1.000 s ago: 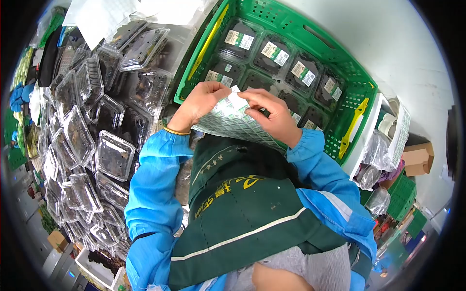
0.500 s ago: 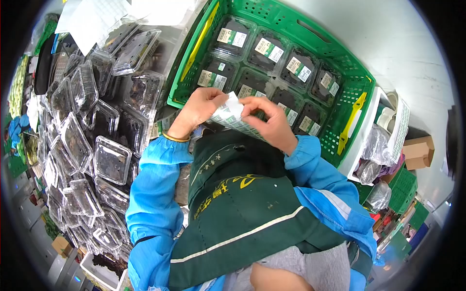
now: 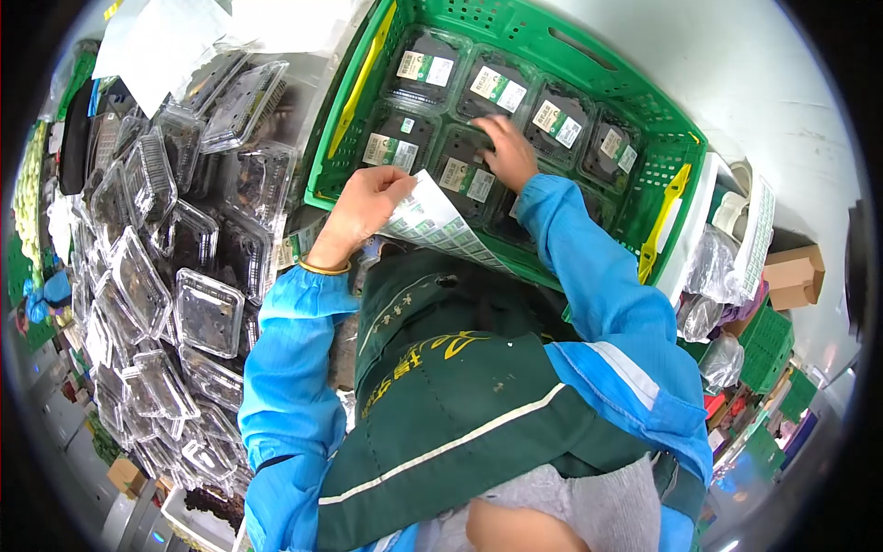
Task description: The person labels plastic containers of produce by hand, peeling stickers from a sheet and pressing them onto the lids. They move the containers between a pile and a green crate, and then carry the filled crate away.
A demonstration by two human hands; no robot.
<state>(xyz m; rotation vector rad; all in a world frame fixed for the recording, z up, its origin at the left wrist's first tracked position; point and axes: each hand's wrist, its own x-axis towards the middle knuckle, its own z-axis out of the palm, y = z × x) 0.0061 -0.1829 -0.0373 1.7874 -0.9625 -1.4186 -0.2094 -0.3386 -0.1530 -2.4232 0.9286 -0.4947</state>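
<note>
My left hand [image 3: 366,207] is closed, pinching the upper corner of a sheet of small green-and-white stickers [image 3: 440,225]. The sheet hangs at a slant in front of my dark green apron. Over the green crate [image 3: 602,83], my right hand [image 3: 510,156] has its fingers bent at the lid of a clear plastic box [image 3: 464,179] with dark contents. Whatever is at those fingertips is too small to make out. To its left, another clear box [image 3: 394,147] carries a wide label and a small extra sticker. Several similar labelled boxes fill the crate; my right forearm hides some.
At left, many clear boxes [image 3: 210,313] of dark contents lie in a large loose heap. White paper sheets [image 3: 166,46] lie above it. Right of the crate are plastic bags [image 3: 722,267], a cardboard box [image 3: 794,276] and another green crate [image 3: 766,345].
My right hand has left the sticker sheet and moved up and forward to a box in the crate. My left hand keeps hold of the sheet, with more of its printed face showing.
</note>
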